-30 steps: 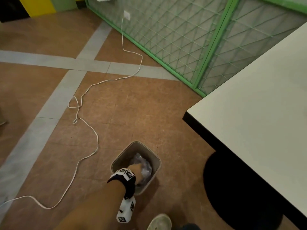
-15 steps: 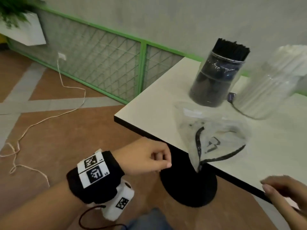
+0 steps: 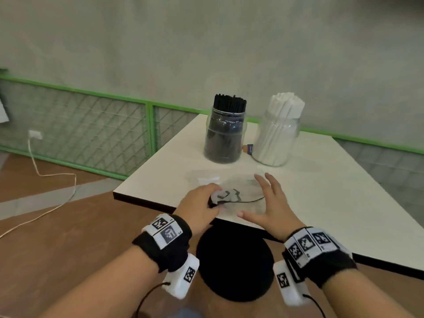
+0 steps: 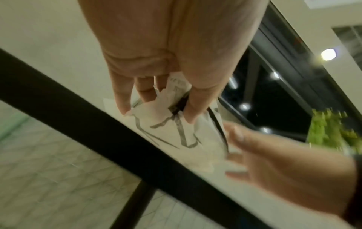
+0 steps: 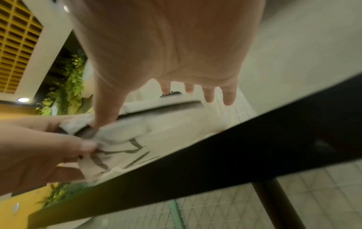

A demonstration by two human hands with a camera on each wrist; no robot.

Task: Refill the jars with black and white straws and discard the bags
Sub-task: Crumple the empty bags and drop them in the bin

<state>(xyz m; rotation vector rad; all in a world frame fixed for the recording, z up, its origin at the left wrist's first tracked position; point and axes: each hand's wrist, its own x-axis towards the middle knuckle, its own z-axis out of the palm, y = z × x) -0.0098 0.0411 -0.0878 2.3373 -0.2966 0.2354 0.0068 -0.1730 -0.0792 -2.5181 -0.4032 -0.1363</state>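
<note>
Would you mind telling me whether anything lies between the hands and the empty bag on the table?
Nothing visible does. The left hand already pinches the bag near the table edge, and the right hand is spread open right beside it. Both jars stand farther back, clear of the bag.
</note>
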